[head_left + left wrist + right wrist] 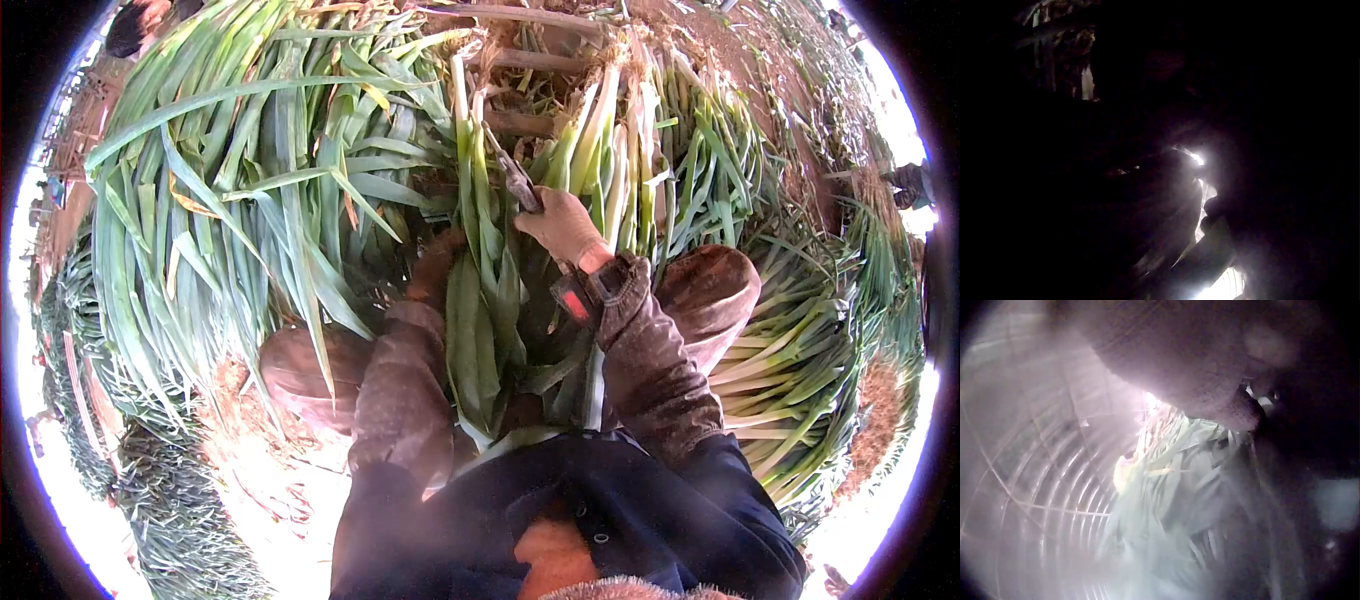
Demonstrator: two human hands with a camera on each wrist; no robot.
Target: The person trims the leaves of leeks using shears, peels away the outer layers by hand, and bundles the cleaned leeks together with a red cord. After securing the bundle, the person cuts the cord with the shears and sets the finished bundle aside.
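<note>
In the head view my right hand [568, 226] grips the dark handle of a narrow knife-like tool [518, 186], its thin end slanting up and left across the leeks. Just left of it, a few leeks [480, 255] run lengthwise toward my body, roots away from me and broad leaves at my lap. My left hand [437, 262] is in deep shadow beside those leaves, and its fingers are partly hidden; I cannot tell if it holds them. The left wrist view is almost black. A blurred dark shape fills the top of the right wrist view, above pale green leaves [1172, 494].
A big heap of leeks [270, 190] spreads at the left, leaves toward me. More leeks with pale stalks [605, 140] lie ahead, roots over wooden slats [535, 60]. Another pile [790, 370] lies by my right knee [712, 290]. Part of another person [150, 15] shows at the upper left.
</note>
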